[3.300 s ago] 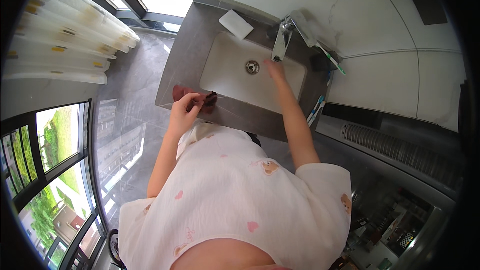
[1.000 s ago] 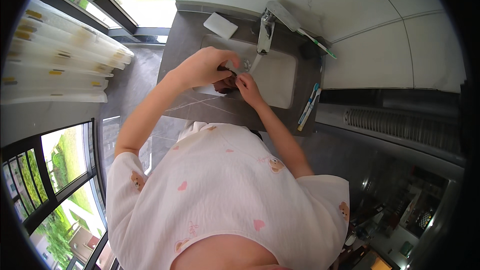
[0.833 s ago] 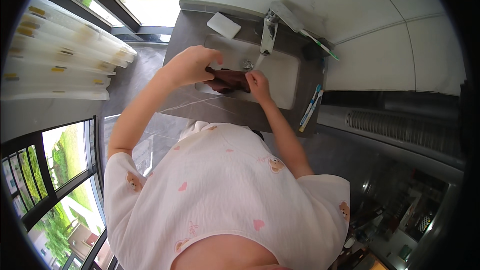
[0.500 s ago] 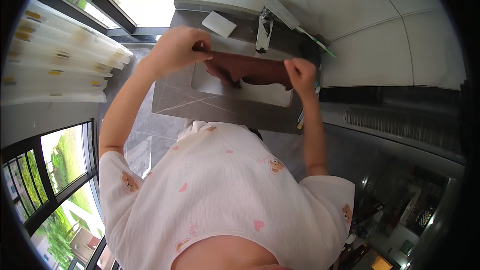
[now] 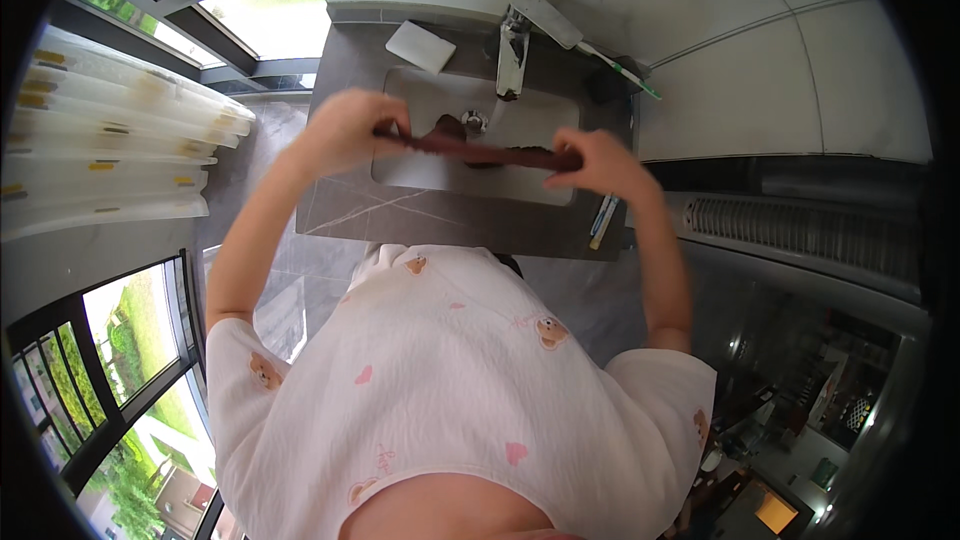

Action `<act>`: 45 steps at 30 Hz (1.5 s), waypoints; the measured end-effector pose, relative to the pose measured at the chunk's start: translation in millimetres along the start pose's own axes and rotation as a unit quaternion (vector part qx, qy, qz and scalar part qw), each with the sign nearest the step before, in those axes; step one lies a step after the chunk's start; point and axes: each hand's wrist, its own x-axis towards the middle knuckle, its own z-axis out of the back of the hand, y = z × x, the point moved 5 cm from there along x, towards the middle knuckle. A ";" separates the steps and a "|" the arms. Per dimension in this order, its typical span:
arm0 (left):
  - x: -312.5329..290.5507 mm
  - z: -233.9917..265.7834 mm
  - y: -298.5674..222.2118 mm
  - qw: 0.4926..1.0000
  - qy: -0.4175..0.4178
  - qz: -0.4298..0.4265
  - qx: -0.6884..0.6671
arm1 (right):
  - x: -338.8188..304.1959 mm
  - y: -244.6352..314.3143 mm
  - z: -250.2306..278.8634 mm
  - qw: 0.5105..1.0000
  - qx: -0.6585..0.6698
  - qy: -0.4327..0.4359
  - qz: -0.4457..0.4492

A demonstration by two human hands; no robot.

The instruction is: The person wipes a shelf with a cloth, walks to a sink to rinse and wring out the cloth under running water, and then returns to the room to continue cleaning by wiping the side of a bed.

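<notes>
My left hand (image 5: 352, 128) and my right hand (image 5: 606, 166) are closed on opposite ends of a dark maroon cloth (image 5: 478, 151). It is stretched between them in a narrow band, seen nearly edge-on, over a pale rectangular sink (image 5: 540, 193). A darker piece of the cloth hangs down toward the basin near the drain (image 5: 474, 121). Straight ahead, past the cloth, stands a chrome faucet (image 5: 513, 62). My fingers are slightly blurred by motion.
A white flat block (image 5: 421, 47) lies on the grey counter (image 5: 350, 212) behind the sink at the left. Beside the faucet, a thin green-and-white stick (image 5: 625, 76) slants right. Slim brush-like handles (image 5: 602, 224) rest at the counter's right edge. A patterned curtain (image 5: 125, 130) hangs at the left.
The cloth was spread as a hanging sheet and now shows as a thin band, lower and nearer to me. My right hand has turned inward, and both hands have come down toward me.
</notes>
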 end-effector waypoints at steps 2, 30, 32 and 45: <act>1.8 -39.0 25.8 0.996 0.081 0.021 -0.029 | 1.6 -36.1 -47.3 0.987 0.077 0.122 -0.067; 99.7 -213.0 164.3 0.988 0.093 0.070 0.099 | 112.0 -139.7 -160.0 0.971 0.010 -0.208 -0.115; 95.7 -210.2 157.5 0.987 0.077 0.042 0.137 | 108.0 -133.6 -155.7 0.969 0.041 -0.214 -0.114; 34.5 -168.1 126.3 0.882 0.390 0.022 0.264 | 30.5 -123.1 -157.4 0.980 -0.066 0.186 -0.028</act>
